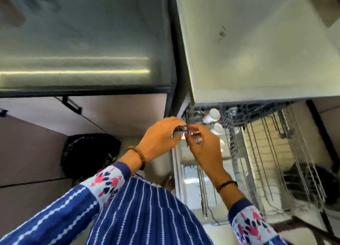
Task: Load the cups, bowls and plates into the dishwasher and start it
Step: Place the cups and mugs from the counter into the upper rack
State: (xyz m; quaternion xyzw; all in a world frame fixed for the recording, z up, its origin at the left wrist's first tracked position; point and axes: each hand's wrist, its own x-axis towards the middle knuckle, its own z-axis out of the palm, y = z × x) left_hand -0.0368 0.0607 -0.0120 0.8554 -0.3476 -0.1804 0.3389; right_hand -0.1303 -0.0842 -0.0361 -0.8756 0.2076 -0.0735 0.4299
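Observation:
The dishwasher's wire rack (266,152) is pulled out below the pale counter on the right. Two white cups (214,114) (218,128) lie in the rack near its back left corner. My left hand (161,136) is closed around a small shiny metal piece (180,130) at the rack's left edge. My right hand (200,145) meets it from the right, thumb and fingers pinched on the same piece. Blur hides what the piece is. No bowls or plates are visible in the rack.
The open dishwasher door (191,182) lies under the rack. A steel counter (77,42) fills the upper left and a pale counter (257,42) tops the dishwasher. A black bin bag (90,152) sits on the floor to the left.

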